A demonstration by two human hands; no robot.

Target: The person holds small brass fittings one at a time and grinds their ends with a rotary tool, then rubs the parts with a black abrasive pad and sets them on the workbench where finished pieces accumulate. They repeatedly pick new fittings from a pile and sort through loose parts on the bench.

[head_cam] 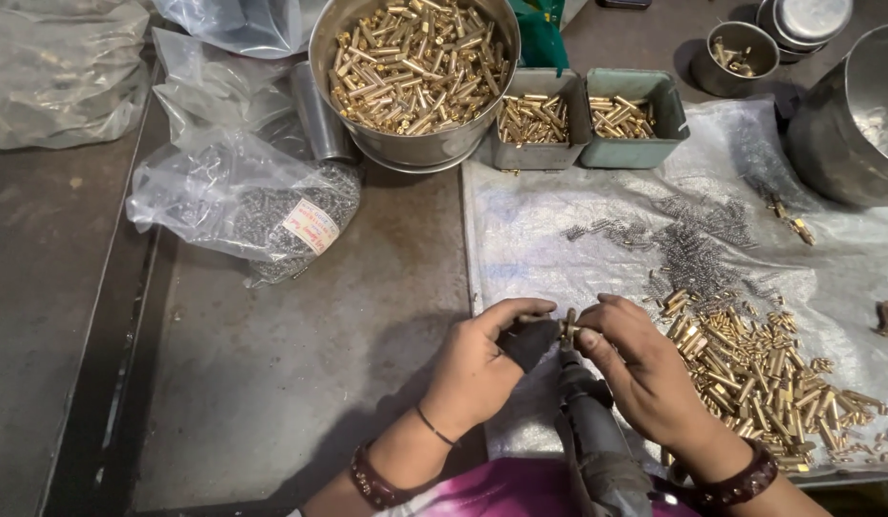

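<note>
Both hands [559, 359] pinch brass part [567, 326]; loose brass pile [760, 369] beside

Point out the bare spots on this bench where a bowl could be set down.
Bare metal table lies between the bag of springs and the left hand. The far-left strip below the crumpled bags is also bare. Right of the right hand, brass pieces and loose springs crowd the plastic sheet.
</note>
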